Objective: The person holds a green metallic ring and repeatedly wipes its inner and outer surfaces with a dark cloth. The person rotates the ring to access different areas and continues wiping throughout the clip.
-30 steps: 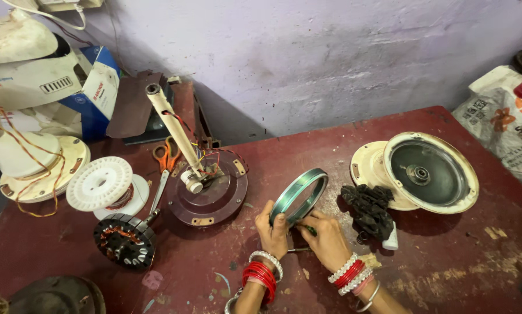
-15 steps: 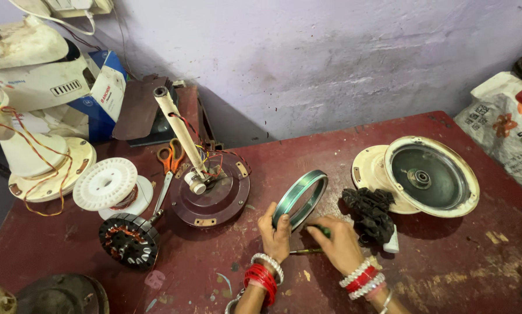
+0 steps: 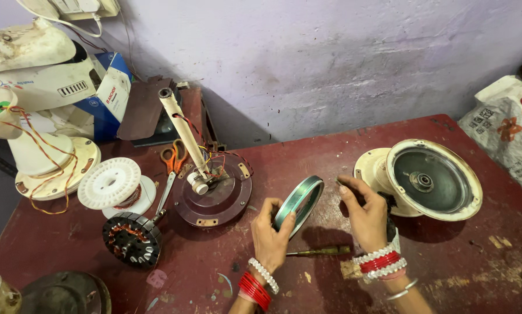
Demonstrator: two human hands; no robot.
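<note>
A thin, greenish metal ring (image 3: 299, 202) stands on edge near the middle of the dark red desk (image 3: 464, 261), tilted. The left hand (image 3: 270, 235) pinches its lower rim between fingers and thumb. The right hand (image 3: 364, 212) hovers beside it, fingers loosely curled.

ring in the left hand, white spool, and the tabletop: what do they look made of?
Ring, held on edge by the left hand: probably metal, with a greenish-grey sheen and a bright glint along the rim; possibly coated.
Spool: looks like moulded plastic, matte white, with a ribbed flange.
Table: likely painted wood or board; the dark red coat is scuffed and chipped, showing pale patches.
</note>
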